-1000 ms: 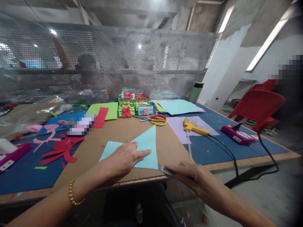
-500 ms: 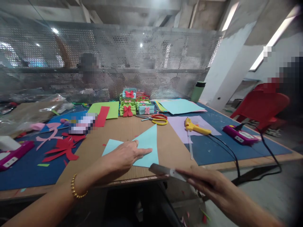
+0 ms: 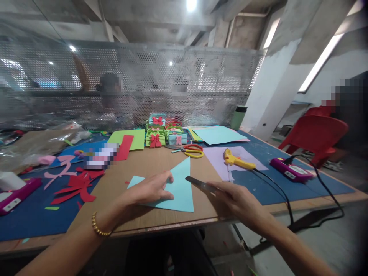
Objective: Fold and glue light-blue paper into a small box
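My left hand (image 3: 153,188) rests over a light blue paper sheet (image 3: 182,188), thumb and fingers apart, holding nothing. The sheet has a pointed upper corner and lies on a brown board (image 3: 115,180); part of it is hidden under the hand. To the right, my right hand (image 3: 234,199) is closed on a tool with a dark flat blade (image 3: 195,181). Its tip is at the sheet's right edge; whether it touches I cannot tell. The tool's handle is hidden in the fingers, so its exact kind is unclear.
Scissors (image 3: 192,151) lie beyond the sheet, near small paper gift boxes (image 3: 155,140). A yellow glue gun (image 3: 238,160) with a cord rests on purple paper (image 3: 211,155). Red paper cutouts (image 3: 80,186) and a phone (image 3: 102,155) are at left; a purple power strip (image 3: 290,170) is at right.
My left hand's pointing finger has drawn back and the fingers have spread. My right hand has lifted the blade up from the table's front edge to beside the sheet. The view has tilted slightly up.
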A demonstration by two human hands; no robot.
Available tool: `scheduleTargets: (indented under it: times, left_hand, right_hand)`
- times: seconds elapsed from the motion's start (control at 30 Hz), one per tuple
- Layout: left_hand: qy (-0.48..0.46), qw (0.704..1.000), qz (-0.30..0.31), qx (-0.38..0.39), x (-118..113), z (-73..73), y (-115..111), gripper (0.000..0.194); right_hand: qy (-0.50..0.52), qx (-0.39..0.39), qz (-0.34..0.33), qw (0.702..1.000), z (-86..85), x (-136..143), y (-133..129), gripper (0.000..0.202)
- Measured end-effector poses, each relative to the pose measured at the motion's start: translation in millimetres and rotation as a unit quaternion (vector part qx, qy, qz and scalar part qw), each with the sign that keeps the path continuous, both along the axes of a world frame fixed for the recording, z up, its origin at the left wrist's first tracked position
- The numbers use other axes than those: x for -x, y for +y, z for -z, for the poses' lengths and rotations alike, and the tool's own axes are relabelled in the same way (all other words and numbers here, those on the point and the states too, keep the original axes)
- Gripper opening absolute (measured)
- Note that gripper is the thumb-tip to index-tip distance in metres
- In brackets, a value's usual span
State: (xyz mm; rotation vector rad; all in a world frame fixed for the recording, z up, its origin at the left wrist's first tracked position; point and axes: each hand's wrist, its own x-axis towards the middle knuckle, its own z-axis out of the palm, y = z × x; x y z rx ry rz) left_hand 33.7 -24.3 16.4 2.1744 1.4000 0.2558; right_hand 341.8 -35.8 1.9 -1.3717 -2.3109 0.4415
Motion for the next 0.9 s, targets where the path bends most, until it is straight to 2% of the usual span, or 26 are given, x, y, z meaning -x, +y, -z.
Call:
scheduleTargets:
  times: [0.13, 0.43, 0.53, 0.67, 0.73, 0.83, 0.9]
  left_hand:
    - [-0.017, 1.0, 0.005, 0.0, -0.2, -0.6, 0.9, 0.037]
    - [-0.075, 0.997, 0.004, -0.011, 6.7, 7.1, -8.3, 0.026]
    - [-0.091, 0.995, -0.008, -0.025, 9.3, 12.2, -12.2, 0.027]
    - [-0.132, 0.991, -0.014, -0.035, 13.6, 22.4, -11.2, 0.043]
    - [-0.149, 0.988, -0.012, -0.04, 15.7, 24.3, -10.7, 0.044]
    - [-0.153, 0.987, -0.002, -0.051, 19.1, 18.6, -16.8, 0.028]
    - [-0.111, 0.989, 0.022, -0.096, 23.3, 11.1, -26.4, 0.016]
  right_hand:
    - [-0.038, 0.027, -0.001, 0.999, -7.2, 1.3, -7.1, 0.04]
    - [0.078, 0.115, -0.058, 0.989, -14.3, 8.3, -24.3, 0.043]
    - [0.076, 0.121, -0.079, 0.987, -9.2, 16.6, -32.4, 0.04]
    - [0.036, 0.094, -0.086, 0.991, 4.4, 30.6, -46.0, 0.039]
    - [0.025, 0.094, -0.085, 0.992, 8.2, 37.2, -52.5, 0.038]
    - [0.016, 0.091, -0.081, 0.992, 8.5, 43.4, -58.6, 0.037]
    - [0.013, 0.087, -0.079, 0.993, 7.2, 44.4, -59.9, 0.037]
